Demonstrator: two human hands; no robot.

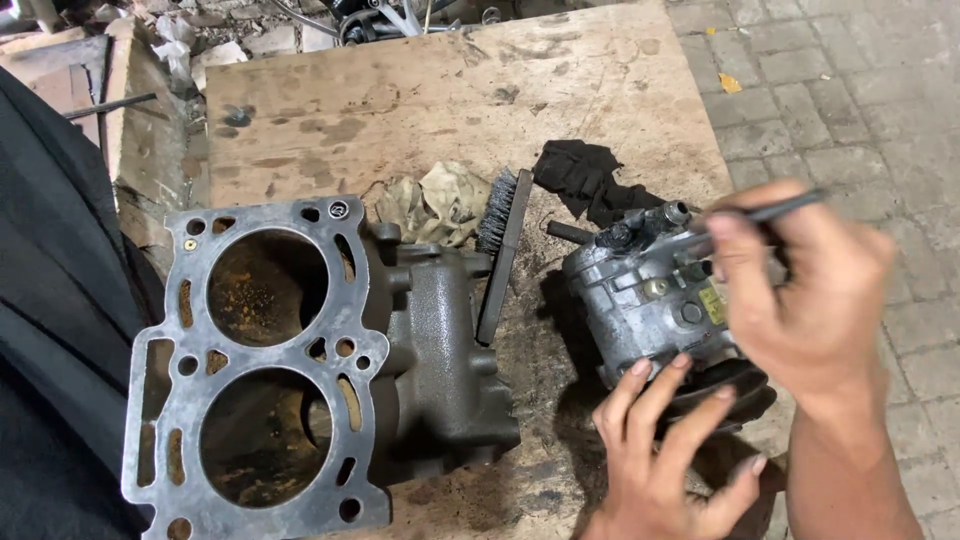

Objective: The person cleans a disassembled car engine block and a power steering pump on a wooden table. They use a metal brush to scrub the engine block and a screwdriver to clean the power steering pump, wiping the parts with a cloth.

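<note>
Resting under right hand (800,290): pump (645,300)

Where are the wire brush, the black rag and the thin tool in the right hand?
wire brush (497,212), head view, on its bristles
black rag (578,172), head view, its middle
thin tool (775,209), head view, its shaft
</note>
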